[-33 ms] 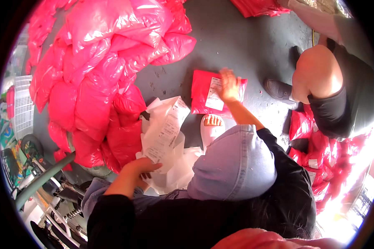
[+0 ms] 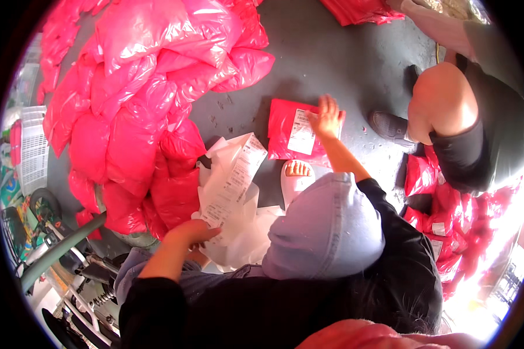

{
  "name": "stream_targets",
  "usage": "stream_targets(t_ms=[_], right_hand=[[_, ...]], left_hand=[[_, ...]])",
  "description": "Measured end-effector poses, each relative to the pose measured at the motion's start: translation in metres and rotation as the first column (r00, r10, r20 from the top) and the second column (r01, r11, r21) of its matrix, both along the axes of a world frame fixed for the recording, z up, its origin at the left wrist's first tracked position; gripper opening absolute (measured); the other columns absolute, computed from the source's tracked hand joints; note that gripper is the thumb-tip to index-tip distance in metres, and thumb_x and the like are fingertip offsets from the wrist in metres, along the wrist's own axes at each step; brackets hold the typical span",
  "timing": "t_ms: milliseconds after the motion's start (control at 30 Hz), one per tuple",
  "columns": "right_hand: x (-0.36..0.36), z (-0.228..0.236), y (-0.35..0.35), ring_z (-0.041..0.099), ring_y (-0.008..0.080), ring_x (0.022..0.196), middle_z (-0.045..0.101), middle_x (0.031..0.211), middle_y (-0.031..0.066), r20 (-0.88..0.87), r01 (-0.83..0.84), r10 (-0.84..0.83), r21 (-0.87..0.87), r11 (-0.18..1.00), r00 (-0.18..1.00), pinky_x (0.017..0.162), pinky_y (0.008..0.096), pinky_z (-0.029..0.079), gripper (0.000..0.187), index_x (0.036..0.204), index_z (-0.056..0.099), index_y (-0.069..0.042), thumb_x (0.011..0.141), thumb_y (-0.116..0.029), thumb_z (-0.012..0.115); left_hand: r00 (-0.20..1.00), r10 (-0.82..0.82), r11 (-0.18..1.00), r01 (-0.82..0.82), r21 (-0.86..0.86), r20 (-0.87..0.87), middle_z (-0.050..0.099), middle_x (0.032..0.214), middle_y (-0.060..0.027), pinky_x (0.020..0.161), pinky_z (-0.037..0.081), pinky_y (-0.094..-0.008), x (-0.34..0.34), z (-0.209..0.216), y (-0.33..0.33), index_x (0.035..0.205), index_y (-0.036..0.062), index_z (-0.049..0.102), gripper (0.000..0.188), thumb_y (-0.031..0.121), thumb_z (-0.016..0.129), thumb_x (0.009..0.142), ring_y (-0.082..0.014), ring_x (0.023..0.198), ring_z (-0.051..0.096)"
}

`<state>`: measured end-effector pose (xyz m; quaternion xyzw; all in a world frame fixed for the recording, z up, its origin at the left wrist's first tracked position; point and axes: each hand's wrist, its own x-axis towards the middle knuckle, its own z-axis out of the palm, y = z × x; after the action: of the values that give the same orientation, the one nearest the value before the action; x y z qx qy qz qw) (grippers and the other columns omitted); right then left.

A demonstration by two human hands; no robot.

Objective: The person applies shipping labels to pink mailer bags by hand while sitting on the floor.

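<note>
A red plastic parcel lies flat on the floor, with a white printed label on its face. My right hand is over the parcel's right side, fingers spread and nothing in them. Its thumb side is beside the label's right edge. Nearer to me, a long strip of white printed labels runs down into a loose heap of white paper. Over the left edge of that strip is my left hand, its fingers stretched out and apart; whether they touch the paper is unclear.
A tall pile of stuffed red bags stands at left. Another person's leg and dark shoe are at right, by more red parcels. A white crate and a green bar are at far left.
My right hand has shifted slightly right across the parcel, uncovering more of the label. My left hand has drawn back a little to the left.
</note>
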<state>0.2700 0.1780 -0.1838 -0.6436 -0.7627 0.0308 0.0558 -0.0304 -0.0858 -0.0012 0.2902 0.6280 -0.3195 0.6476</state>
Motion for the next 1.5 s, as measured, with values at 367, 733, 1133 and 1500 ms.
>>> stream_targets(t_ms=[367,733,1133,1500], right_hand=[[0.271,0.14,-0.151,0.056,0.0177,0.07,0.059,0.081,0.0077,-0.686,0.408,-0.713,-0.614,0.675,0.147,0.061,0.0314,0.045,0.029,0.099,0.061,-0.009,0.083,-0.029,0.049],[0.322,0.121,-0.271,0.052,0.0113,0.075,0.057,0.08,0.0053,-0.593,0.472,-0.606,-0.8,0.369,-0.531,0.063,0.0283,0.044,0.023,0.092,0.061,-0.008,0.081,-0.026,0.052],[-0.246,0.103,-0.002,0.041,0.0252,0.112,0.041,0.124,0.0076,-0.033,-0.844,0.846,0.057,0.533,0.532,0.087,0.0383,0.04,0.052,0.12,0.042,-0.011,0.071,-0.016,0.059],[-0.251,0.142,0.046,0.06,0.0275,0.08,0.061,0.093,0.0114,-0.11,-0.749,0.742,-0.033,0.662,0.661,0.066,0.0374,0.048,0.037,0.11,0.053,-0.014,0.073,-0.011,0.05]], left_hand=[[0.96,-0.194,0.558,-0.061,0.828,0.202,0.058,0.074,-0.0165,0.06,0.044,-0.0336,-0.02,0.173,-0.014,0.091,0.0096,0.065,0.022,0.004,0.057,0.071,-0.0289,0.066,0.057],[0.943,-0.147,0.471,-0.199,0.86,0.299,0.057,0.074,-0.0159,0.058,0.042,-0.0352,-0.044,0.181,-0.057,0.094,0.0111,0.064,0.021,0.01,0.055,0.075,-0.0297,0.066,0.055],[0.976,-0.206,0.496,0.035,0.868,0.078,0.056,0.07,-0.0115,0.062,0.043,-0.037,-0.059,0.18,-0.047,0.097,0.013,0.06,0.029,0.009,0.047,0.072,-0.0293,0.07,0.054],[0.952,-0.248,0.549,-0.017,0.836,0.182,0.057,0.073,-0.0102,0.062,0.043,-0.037,-0.067,0.15,-0.02,0.097,0.0126,0.06,0.028,0.009,0.046,0.072,-0.0288,0.071,0.054]])
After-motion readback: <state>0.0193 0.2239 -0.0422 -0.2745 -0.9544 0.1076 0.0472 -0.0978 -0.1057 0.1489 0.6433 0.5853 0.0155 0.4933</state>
